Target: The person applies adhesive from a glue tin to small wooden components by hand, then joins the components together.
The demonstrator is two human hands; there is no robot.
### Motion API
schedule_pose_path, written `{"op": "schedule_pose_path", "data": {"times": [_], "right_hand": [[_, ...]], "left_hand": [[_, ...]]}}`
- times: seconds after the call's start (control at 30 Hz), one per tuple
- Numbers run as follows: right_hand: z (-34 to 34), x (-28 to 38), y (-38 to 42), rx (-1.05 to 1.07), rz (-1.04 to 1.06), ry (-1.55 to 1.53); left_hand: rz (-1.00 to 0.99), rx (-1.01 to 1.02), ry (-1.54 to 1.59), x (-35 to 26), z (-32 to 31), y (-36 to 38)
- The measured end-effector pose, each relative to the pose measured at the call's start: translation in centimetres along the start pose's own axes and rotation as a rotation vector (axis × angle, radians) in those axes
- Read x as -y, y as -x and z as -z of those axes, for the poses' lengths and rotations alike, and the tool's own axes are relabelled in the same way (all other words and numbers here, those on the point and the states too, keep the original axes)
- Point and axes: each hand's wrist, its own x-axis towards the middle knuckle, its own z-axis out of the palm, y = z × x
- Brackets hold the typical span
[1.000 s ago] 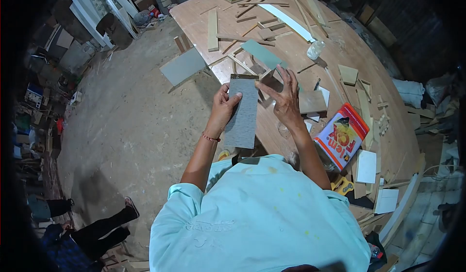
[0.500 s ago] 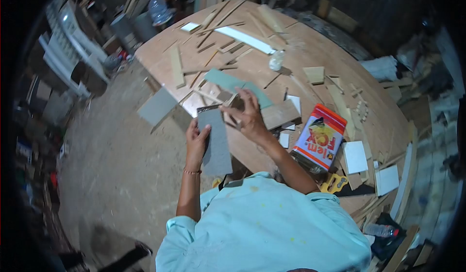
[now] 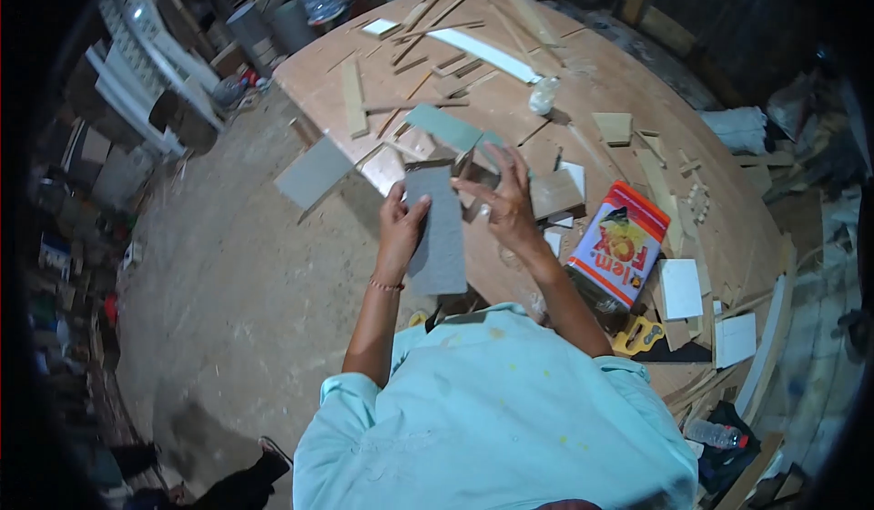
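My left hand point(image 3: 402, 232) is closed around the left edge of a grey rectangular board point(image 3: 439, 237), its thumb lying on the face. The board is held upright in front of my body, and its upper end shows a dark, rough edge. To the right of that end is my right hand point(image 3: 510, 202), fingers apart, with one fingertip right at the board's upper right corner. Behind it on the table lie a pale green strip point(image 3: 442, 126) and a wooden block point(image 3: 555, 193).
The wooden table point(image 3: 583, 82) carries scattered wood strips, a small plastic-wrapped item point(image 3: 543, 96) and a red-and-white glue can point(image 3: 619, 244). A yellow-handled saw point(image 3: 637, 337) lies near my right elbow. Another grey panel point(image 3: 314, 178) juts past the left edge. A person's dark-clothed leg point(image 3: 241, 487) shows at lower left.
My right hand has shifted from over the board's upper end to its right side, fingers spreading. The board stands straighter in my left hand. The whole view has shifted slightly.
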Motion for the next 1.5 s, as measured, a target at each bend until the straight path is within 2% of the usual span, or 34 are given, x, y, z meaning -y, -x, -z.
{"op": "schedule_pose_path", "data": {"times": [0.07, 0.13, 0.27, 0.6, 0.97, 1.07, 1.27, 1.37, 1.5], "right_hand": [[0.2, 0.2, 0.4, 0.038, 0.030, -0.006], [0.2, 0.2, 0.9, 0.070, 0.053, 0.009], [-0.5, 0.4, 0.5, -0.002, 0.022, -0.119], [-2.0, 0.0, -1.0, 0.027, -0.035, -0.037], [-1.3, 1.0, 1.4, 0.141, -0.055, -0.393], [-1.4, 0.7, 0.8, 0.049, -0.059, -0.318], [-2.3, 0.7, 1.3, 0.071, -0.011, -0.183], [-1.7, 0.8, 1.7, 0.093, 0.030, -0.191], [-1.8, 0.6, 2.0, 0.088, -0.077, -0.370]], "left_hand": [[0.012, -0.024, -0.064, 0.0, 0.4, -0.1], [0.006, 0.026, 0.030, 0.4, 0.7, -0.1], [0.048, 0.035, 0.014, 0.0, 1.0, 0.4], [0.026, 0.029, 0.037, 0.0, 1.2, 0.9], [0.098, 0.003, 0.083, 0.4, 2.0, 0.1], [0.079, -0.018, 0.055, 0.5, 1.9, 0.2], [0.079, -0.026, 0.071, 0.4, 1.8, 0.0], [0.086, -0.062, 0.072, 0.9, 2.0, -0.1], [0.114, -0.050, 0.116, 0.8, 2.0, 0.2]]}}
